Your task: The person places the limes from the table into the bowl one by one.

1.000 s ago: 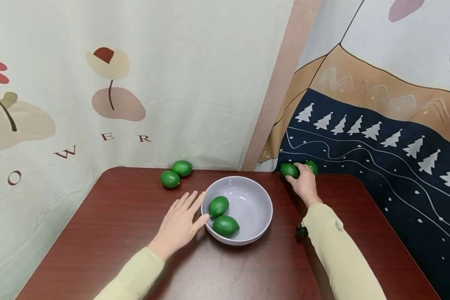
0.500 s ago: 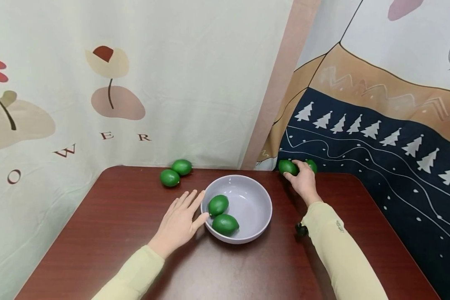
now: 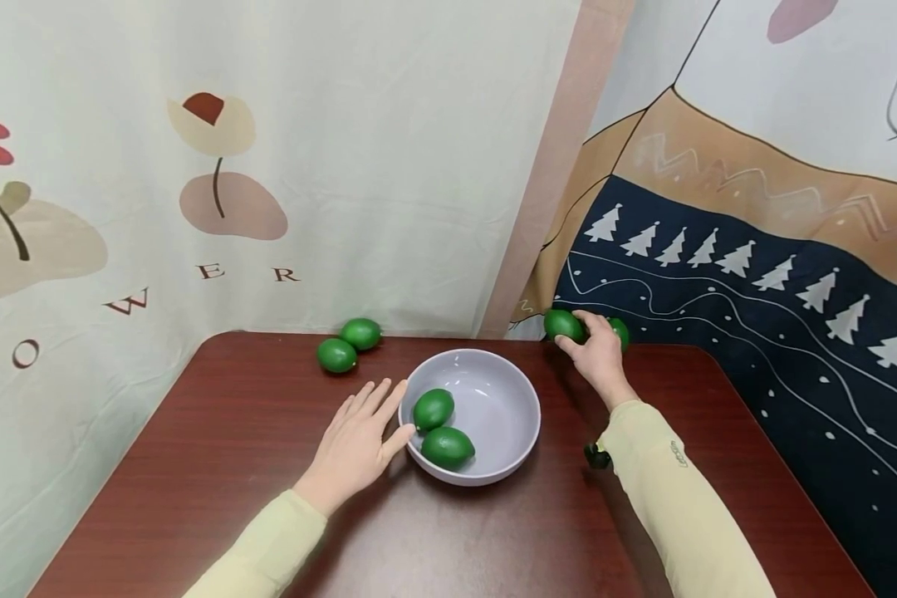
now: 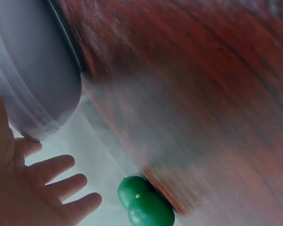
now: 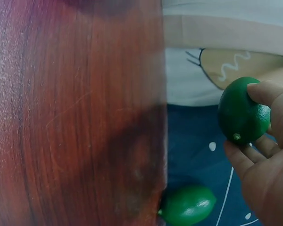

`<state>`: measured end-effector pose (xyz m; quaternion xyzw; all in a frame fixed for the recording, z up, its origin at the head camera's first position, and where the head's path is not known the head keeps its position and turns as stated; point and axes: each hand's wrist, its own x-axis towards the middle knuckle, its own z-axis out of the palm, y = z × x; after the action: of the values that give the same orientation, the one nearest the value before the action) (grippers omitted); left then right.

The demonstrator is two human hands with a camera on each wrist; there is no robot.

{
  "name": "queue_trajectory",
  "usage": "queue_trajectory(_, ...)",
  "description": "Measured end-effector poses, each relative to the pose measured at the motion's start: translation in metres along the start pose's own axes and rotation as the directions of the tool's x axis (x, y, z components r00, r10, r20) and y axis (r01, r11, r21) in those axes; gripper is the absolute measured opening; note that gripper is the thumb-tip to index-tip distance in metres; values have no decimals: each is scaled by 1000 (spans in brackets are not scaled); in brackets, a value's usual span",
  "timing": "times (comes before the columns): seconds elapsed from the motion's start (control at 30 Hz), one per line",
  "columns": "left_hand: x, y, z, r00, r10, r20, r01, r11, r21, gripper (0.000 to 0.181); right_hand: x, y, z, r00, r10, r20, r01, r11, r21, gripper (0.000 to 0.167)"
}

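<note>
At the table's far right, my right hand (image 3: 600, 357) grips a green lime (image 3: 563, 325) between thumb and fingers. In the right wrist view that lime (image 5: 243, 112) hangs above the surface, apart from a second lime (image 5: 187, 205) resting at the table edge. My left hand (image 3: 355, 453), fingers straight, touches the left rim of a pale lavender bowl (image 3: 512, 419). Two limes, one (image 3: 433, 409) behind the other (image 3: 448, 448), lie inside the bowl on its left side. The left wrist view shows the bowl's outer wall (image 4: 42, 70) beside the spread fingers (image 4: 68, 190).
Two more limes, a nearer one (image 3: 337, 355) and a farther one (image 3: 361, 334), lie together at the back edge of the dark red table (image 3: 217, 432). A printed white curtain (image 3: 389, 166) hangs behind the table, and a navy tree-patterned cloth (image 3: 718, 291) hangs at the right.
The right hand has lifted its lime off the table and shifted it slightly left, away from the neighbouring lime. The left hand and bowl hold still.
</note>
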<state>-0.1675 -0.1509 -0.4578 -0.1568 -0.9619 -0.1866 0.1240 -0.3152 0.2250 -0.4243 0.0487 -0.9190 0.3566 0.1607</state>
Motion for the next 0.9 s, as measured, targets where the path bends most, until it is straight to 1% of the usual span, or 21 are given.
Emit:
queue_trajectory(0.07,0,0,0,1000,3,-6,-3,1000,3,66,-1,-4,0,1000,-6,-5,6,1000,14,54)
queue_trajectory(0.2,-1,0,0,1000,9,-16,-9,1000,7,66,-4,-13,-1,1000,-4,8,4,999,47,55)
queue_trajectory(0.37,0,0,-1,1000,18,-19,-18,1000,15,66,-7,-22,-3,1000,-5,21,3,997,80,55)
queue_trajectory(0.6,0,0,-2,999,28,-20,-28,999,37,66,-10,-36,-3,999,-25,28,22,992,122,55)
queue_trajectory(0.73,0,-1,-2,999,31,-17,-30,998,55,67,-14,-43,-3,998,-23,55,14,987,159,55)
queue_trajectory(0.9,0,-1,-1,999,38,-16,-37,997,71,67,-20,-49,-2,996,-47,82,31,982,186,55)
